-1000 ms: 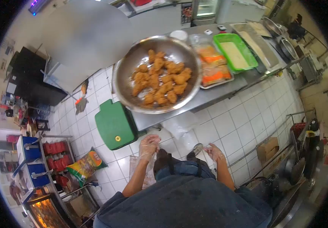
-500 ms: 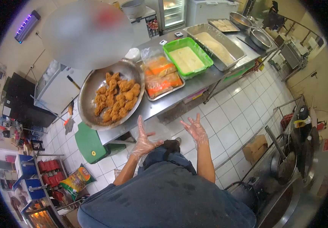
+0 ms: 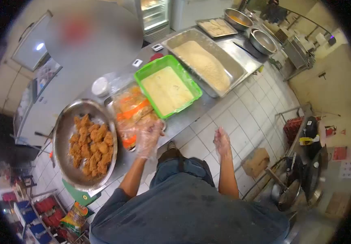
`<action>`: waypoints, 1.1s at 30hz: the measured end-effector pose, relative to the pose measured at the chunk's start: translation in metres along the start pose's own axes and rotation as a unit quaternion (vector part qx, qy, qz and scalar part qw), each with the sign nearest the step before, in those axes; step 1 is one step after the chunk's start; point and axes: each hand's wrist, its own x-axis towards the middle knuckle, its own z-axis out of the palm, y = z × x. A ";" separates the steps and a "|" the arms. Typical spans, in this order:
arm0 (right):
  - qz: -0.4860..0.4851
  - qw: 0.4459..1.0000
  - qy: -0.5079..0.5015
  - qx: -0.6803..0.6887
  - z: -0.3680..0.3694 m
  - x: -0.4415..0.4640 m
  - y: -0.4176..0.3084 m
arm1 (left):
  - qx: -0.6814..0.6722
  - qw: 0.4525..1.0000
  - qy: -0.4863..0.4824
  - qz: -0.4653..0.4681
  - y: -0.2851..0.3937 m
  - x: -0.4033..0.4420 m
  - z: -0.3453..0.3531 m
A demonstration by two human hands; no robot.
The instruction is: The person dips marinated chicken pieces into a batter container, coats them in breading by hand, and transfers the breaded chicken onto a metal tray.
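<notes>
My left hand (image 3: 147, 137), in a clear plastic glove, is over the near side of the tray of plastic-wrapped packages with orange bands (image 3: 131, 109). Its fingers are blurred and partly hidden, so whether they touch the tray or a package is unclear. My right hand (image 3: 223, 142), gloved the same way, is raised over the floor in front of the table with nothing in it, its fingers pointing up. A green basin of pale batter (image 3: 188, 106) stands just beyond my left hand. Left of the packages, a large steel bowl (image 3: 58, 140) holds fried chicken pieces (image 3: 92, 146).
A deep steel pan of flour (image 3: 235, 71), a tray of pale pieces (image 3: 216, 27) and steel bowls (image 3: 263, 42) line the far table. A white tub (image 3: 100, 86) stands behind the packages. A cardboard box (image 3: 256, 162) and woks (image 3: 287, 195) are at right.
My view has turned to the right and closer to the table. My left hand has moved from before the table edge to the wrapped packages. My right hand's fingers are less spread.
</notes>
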 end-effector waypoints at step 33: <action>-0.165 0.391 0.072 -0.903 -0.245 0.825 -0.442 | 0.208 0.949 0.177 -0.155 0.138 0.233 0.346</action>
